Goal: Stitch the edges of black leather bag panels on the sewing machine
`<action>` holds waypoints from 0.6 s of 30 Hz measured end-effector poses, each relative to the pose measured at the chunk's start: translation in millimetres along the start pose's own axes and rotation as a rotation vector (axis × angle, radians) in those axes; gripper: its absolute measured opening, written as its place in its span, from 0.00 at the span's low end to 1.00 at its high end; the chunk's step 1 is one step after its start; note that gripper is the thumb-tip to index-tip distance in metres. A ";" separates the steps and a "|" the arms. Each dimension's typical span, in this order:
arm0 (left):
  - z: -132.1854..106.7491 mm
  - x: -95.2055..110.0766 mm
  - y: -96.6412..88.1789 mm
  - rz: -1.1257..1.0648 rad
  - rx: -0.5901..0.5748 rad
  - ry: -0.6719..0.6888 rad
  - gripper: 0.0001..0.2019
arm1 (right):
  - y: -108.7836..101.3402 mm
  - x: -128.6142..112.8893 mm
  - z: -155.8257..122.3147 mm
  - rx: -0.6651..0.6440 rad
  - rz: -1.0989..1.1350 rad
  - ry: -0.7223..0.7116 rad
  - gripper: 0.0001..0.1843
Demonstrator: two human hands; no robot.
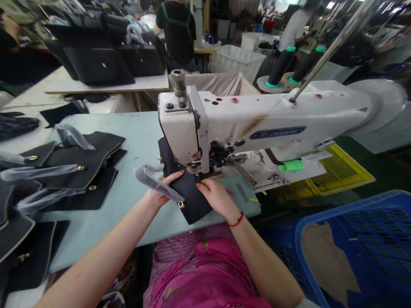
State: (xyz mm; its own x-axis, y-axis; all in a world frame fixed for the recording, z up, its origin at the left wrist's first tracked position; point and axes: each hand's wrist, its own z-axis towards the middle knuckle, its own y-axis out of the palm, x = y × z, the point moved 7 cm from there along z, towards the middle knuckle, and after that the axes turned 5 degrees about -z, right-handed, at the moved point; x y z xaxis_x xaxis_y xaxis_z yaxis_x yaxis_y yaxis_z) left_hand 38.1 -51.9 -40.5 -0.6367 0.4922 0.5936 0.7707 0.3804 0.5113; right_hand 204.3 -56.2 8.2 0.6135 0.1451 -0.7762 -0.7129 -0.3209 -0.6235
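Black leather bag panel clamped between left hand and right hand, at 12 o'clock its top end under the sewing machine head, over the pale blue table.

Blue plastic crate btm rt, white basket behind.

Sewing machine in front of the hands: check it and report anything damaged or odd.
The white sewing machine looks worn: a rust-brown streak runs along its arm, and dark chips mar the paint on its front plate. The black bag panel under the left hand and right hand looks undamaged.
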 end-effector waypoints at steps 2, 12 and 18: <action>-9.2 -13.6 3.0 -0.092 0.043 0.048 0.10 | -13.7 -6.6 1.3 -0.032 -0.141 0.005 0.14; -31.6 -51.0 24.7 -0.404 0.163 0.125 0.10 | -46.3 -19.5 5.1 0.079 -0.573 0.114 0.18; -32.4 -47.0 24.1 -0.402 0.154 0.181 0.11 | -45.3 -16.2 6.9 0.076 -0.576 0.086 0.17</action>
State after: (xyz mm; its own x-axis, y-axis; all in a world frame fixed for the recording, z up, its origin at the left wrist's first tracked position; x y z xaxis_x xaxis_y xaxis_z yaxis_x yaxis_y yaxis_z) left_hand 85.8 -91.2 -35.9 -0.8692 0.1430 0.4733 0.4484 0.6314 0.6327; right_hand 224.3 -37.5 48.3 0.9325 0.1984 -0.3018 -0.2767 -0.1446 -0.9500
